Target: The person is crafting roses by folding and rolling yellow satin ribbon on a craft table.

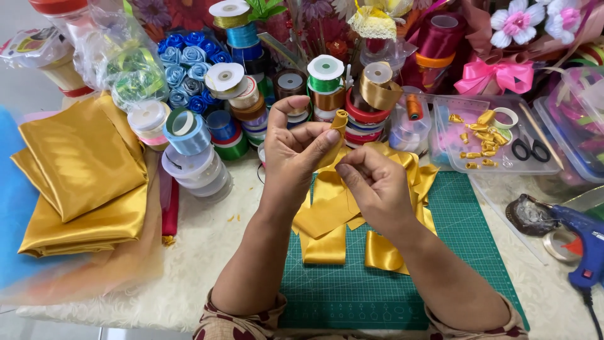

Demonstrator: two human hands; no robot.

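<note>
Gold ribbon point(333, 189) is in both hands, held up over the green cutting mat point(390, 277). Left hand point(294, 151) has its fingers shut on a small rolled gold bud point(340, 119) at the ribbon's top, thumb pressed vs. the fold. Right hand point(371, 179) is just beside it, fingers shut on the same ribbon a bit lower. Loose ends of the ribbon lie on the mat w/ more cut gold strips point(380, 252).

Behind the mat: lots of ribbon spools point(327, 79), diff. colours. Left of the mat: folded gold cloth point(82, 170) on the desk point(207, 252). Right of the mat: blue glue gun point(582, 236). Behind the mat's right corner: clear tray point(450, 164) w/ tiny gold buds and black scissors point(531, 150). Blue ribbon roses point(189, 63) sit far back, left of the spools.
</note>
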